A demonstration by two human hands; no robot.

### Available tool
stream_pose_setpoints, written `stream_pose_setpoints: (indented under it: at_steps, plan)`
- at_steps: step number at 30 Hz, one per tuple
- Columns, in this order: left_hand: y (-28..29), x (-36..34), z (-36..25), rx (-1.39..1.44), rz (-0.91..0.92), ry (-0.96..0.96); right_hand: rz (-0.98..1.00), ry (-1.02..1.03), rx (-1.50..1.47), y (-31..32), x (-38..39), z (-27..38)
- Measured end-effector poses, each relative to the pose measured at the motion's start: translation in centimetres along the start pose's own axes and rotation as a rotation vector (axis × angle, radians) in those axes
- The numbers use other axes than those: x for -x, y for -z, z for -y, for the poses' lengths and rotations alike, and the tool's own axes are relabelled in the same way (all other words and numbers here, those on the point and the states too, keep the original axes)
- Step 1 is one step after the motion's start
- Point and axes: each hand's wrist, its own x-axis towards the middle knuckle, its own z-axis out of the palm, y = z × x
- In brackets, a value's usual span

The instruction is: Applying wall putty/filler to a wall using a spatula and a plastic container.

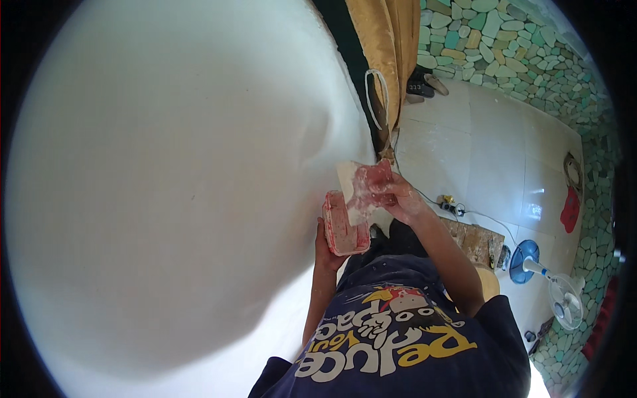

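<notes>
My left hand [326, 252] grips a pink rectangular tray [346, 239] from beside and below, its inside coated with pale paste. Above the tray, my right hand [401, 199] is closed on a scraper [367, 188] with a pinkish-red body and a pale edge, smeared with white. The scraper's lower edge overlaps the tray in view; whether they touch I cannot tell. A broad white wall surface [172, 166] fills the left side beside both hands, with a soft shadow across it.
A gold curtain [383, 40] with a white cord hangs beyond my hands. Right, on the tiled floor [494, 152], are shoes [421, 86], a power strip [450, 208] with cables, a worn board [468, 242], a fan [524, 261] and a red item [569, 209], bordered by pebble-patterned surfacing [484, 33].
</notes>
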Motion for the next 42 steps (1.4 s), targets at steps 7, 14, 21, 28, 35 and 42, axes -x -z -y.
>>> stream_pose_setpoints:
  at_steps: [7,14,21,28,35,42]
  plan:
    - [4.8,-1.1,-2.6,-0.09,-0.105,-0.093,-0.191,0.133,0.042,6.3,-6.0,-1.1]
    - [7.2,-0.9,-2.6,-0.058,-0.089,-0.006,-0.204,0.041,-0.086,18.2,-13.4,-8.9]
    - [5.6,-1.6,-2.4,-0.078,-0.112,0.101,-0.38,0.107,-0.189,25.0,-16.5,-15.9]
    - [10.3,-2.6,-2.2,-0.007,-0.071,0.225,-0.407,0.232,-0.187,29.0,-17.5,-18.7]
    - [17.6,-3.2,1.6,0.106,-0.278,0.316,-0.509,0.256,-0.032,31.0,-20.8,-19.6]
    - [19.4,-3.9,2.7,0.246,-0.262,0.409,-0.518,0.473,-0.083,27.9,-24.7,-17.7]
